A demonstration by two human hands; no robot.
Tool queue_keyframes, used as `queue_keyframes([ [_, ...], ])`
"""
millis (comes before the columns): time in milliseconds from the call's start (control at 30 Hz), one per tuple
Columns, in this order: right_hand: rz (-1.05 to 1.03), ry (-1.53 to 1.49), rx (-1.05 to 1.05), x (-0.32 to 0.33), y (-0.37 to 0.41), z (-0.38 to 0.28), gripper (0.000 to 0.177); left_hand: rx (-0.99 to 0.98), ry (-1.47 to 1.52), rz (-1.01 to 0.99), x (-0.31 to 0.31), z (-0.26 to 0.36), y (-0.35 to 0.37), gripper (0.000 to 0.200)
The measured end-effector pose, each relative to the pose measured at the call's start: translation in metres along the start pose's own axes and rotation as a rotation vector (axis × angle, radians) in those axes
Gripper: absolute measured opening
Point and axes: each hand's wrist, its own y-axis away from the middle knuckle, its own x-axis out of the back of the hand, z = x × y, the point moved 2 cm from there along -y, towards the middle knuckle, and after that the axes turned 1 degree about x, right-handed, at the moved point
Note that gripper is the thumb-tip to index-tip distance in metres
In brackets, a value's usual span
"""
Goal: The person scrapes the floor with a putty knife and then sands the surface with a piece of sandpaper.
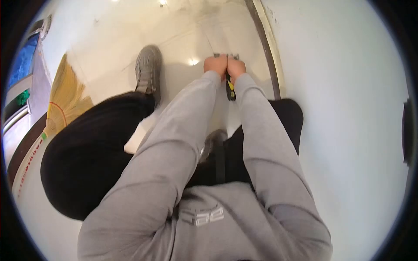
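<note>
"While both arms reach forward, what are the hands doing?"

"They're side by side, touching, each closed in a fist. The left hand (215, 64) and the right hand (236, 68) are both clenched around a small tool (231, 90). The fingertips are hidden from above."

"Where's the tool, exactly?"

"Between the hands, over the pale, shiny floor (185, 26) and near the dark strip (266, 43) at the foot of the wall (348, 108). Its black and yellow end sticks out toward the body, and some metal shows just past the knuckles. I can't tell what kind of tool it is, or whether it touches the floor."

"And around it?"

"A grey shoe (148, 69) is on the floor left of the hands. Another shoe (212, 147) shows partly between the forearms, blurred. The legs, in black trousers (87, 161), are bent, and the sleeves (174, 126) are grey."

"Anything farther left?"

"Yes, a broom (65, 102) with straw-yellow bristles and a red band across them, beyond the bent knee."
</note>
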Motion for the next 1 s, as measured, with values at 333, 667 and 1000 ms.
queue_keyframes([
  [333,0.169,0.097,0.319,0.004,-0.072,0.005,0.063,-0.097,-0.079,0.048,0.001,0.007,-0.004,0.044],
  [667,0.176,-0.005,0.185,0.009,-0.019,0.008,0.048,-0.083,0.066,-0.002,-0.01,-0.01,0.0,0.036],
  [1000,0.277,0.285,0.408,0.013,-0.072,0.014,0.055,-0.237,-0.035,0.192,-0.017,-0.032,-0.025,0.042],
])
